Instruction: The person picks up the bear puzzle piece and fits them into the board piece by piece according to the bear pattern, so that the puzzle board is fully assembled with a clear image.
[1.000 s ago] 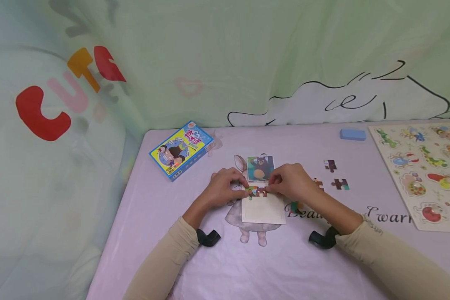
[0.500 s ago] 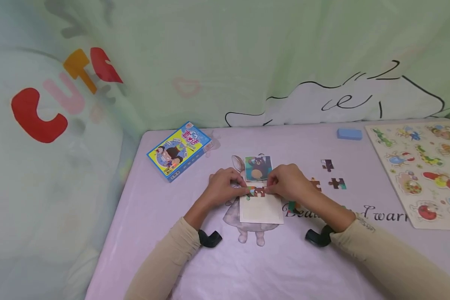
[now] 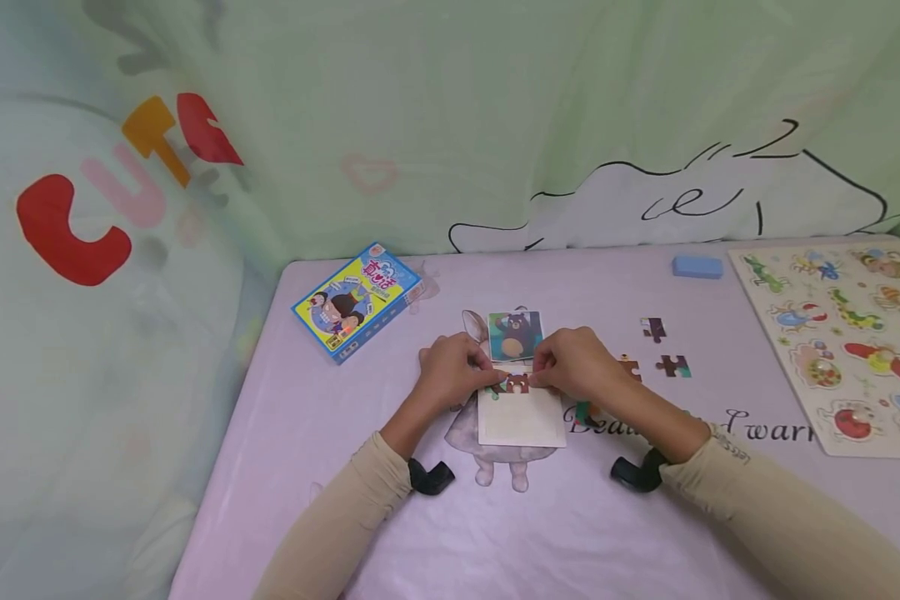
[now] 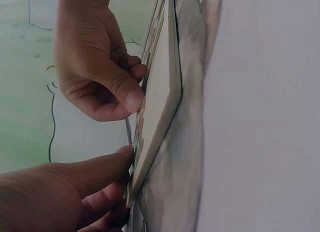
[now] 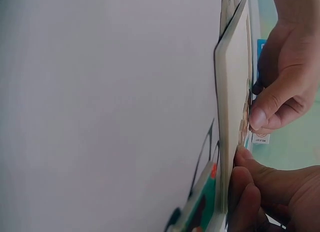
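A pale puzzle board (image 3: 522,423) lies in the middle of the table, with jigsaw pieces along its far edge. One shows a brown bear's face (image 3: 518,383). From the left, my left hand (image 3: 450,375) pinches at the piece on the far left corner, its thumb largely covering it. My right hand (image 3: 576,360) pinches the bear-face piece at its right side, with thumb and forefinger together. In the left wrist view my left thumb (image 4: 107,167) lies at the board's edge, fingers curled beside it. Just beyond the board is a bear picture card (image 3: 515,335).
Several loose puzzle pieces (image 3: 672,366) lie to the right, some partly behind my right forearm. A blue and yellow box (image 3: 356,302) sits at the back left. At the right are a blue block (image 3: 697,267) and a wooden insect board (image 3: 832,367).
My left thumb has slid slightly right, covering more of the corner piece. The right hand keeps nearly the same place on the board; the head view has shifted a little.
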Motion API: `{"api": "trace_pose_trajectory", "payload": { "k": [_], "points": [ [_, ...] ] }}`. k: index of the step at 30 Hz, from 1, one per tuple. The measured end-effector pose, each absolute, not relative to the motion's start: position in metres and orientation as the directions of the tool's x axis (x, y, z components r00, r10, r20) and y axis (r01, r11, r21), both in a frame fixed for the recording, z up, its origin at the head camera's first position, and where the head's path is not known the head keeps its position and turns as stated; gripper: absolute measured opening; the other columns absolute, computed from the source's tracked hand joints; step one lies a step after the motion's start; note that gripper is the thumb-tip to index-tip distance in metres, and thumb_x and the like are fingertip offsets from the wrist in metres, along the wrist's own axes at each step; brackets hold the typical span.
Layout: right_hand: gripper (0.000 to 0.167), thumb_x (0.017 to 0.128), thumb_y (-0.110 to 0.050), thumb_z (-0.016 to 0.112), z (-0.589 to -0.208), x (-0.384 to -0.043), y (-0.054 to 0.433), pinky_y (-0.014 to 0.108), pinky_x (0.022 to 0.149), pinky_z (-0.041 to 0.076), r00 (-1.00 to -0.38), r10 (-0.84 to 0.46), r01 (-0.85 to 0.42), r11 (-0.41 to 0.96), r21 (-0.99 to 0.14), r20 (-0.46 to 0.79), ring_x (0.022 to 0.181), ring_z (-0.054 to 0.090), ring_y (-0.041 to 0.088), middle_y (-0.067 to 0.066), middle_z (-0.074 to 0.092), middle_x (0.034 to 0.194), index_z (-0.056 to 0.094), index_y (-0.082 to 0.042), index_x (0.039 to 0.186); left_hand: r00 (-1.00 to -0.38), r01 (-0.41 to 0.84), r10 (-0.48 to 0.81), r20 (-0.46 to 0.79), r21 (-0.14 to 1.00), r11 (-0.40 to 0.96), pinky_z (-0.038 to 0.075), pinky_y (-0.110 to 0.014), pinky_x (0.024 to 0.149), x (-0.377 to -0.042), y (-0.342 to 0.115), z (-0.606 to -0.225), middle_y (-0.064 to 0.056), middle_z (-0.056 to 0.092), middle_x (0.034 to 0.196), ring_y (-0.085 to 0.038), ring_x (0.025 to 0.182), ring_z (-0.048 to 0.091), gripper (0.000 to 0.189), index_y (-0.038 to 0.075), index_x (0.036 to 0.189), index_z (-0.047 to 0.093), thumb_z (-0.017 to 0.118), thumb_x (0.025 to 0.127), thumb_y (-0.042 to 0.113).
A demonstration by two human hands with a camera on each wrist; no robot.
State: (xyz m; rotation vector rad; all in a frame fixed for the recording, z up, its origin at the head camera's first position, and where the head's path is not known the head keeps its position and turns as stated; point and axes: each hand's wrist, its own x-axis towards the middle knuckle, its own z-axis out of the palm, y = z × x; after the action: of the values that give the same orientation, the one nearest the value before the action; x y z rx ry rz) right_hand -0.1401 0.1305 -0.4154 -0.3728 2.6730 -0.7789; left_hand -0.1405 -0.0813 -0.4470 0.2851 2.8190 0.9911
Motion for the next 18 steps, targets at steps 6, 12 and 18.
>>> {"api": "trace_pose_trajectory", "payload": {
  "k": [6, 12, 18],
  "points": [
    [0.018, 0.087, -0.018, 0.081, -0.4152, -0.1395, 0.1314, 0.028, 0.054, 0.040, -0.910, -0.341, -0.160, 0.814, -0.558, -0.236, 0.059, 0.053, 0.015, 0.000, 0.061, 0.059, 0.071, -0.013, 0.073, -0.973, 0.125, 0.218, -0.074, 0.625, 0.770, 0.033, -0.048, 0.087, -0.1409, -0.0801, -0.4472, 0.008, 0.063, 0.084, -0.017, 0.090, 0.056, 0.025, 0.022, 0.067, 0.073, 0.086, 0.080, 0.039],
    [0.015, 0.088, -0.018, 0.080, -0.4150, -0.1374, 0.1336, 0.027, 0.054, 0.041, -0.904, -0.360, -0.174, 0.802, -0.571, -0.231, 0.056, 0.053, 0.014, -0.001, 0.061, 0.059, 0.073, -0.012, 0.077, -0.973, 0.109, 0.211, -0.090, 0.628, 0.771, 0.033, -0.049, 0.088, -0.1399, -0.0781, -0.4462, 0.007, 0.062, 0.084, -0.018, 0.090, 0.055, 0.027, 0.022, 0.065, 0.072, 0.086, 0.081, 0.039],
    [0.012, 0.088, -0.016, 0.080, -0.4150, -0.1352, 0.1336, 0.025, 0.053, 0.042, -0.890, -0.399, -0.199, 0.774, -0.601, -0.220, 0.055, 0.054, 0.012, 0.000, 0.062, 0.060, 0.074, -0.011, 0.078, -0.964, 0.161, 0.255, -0.072, 0.605, 0.780, 0.032, -0.047, 0.085, -0.1413, -0.0809, -0.4483, 0.008, 0.063, 0.086, -0.017, 0.090, 0.054, 0.019, 0.026, 0.072, 0.075, 0.084, 0.082, 0.039]
  ]
}}
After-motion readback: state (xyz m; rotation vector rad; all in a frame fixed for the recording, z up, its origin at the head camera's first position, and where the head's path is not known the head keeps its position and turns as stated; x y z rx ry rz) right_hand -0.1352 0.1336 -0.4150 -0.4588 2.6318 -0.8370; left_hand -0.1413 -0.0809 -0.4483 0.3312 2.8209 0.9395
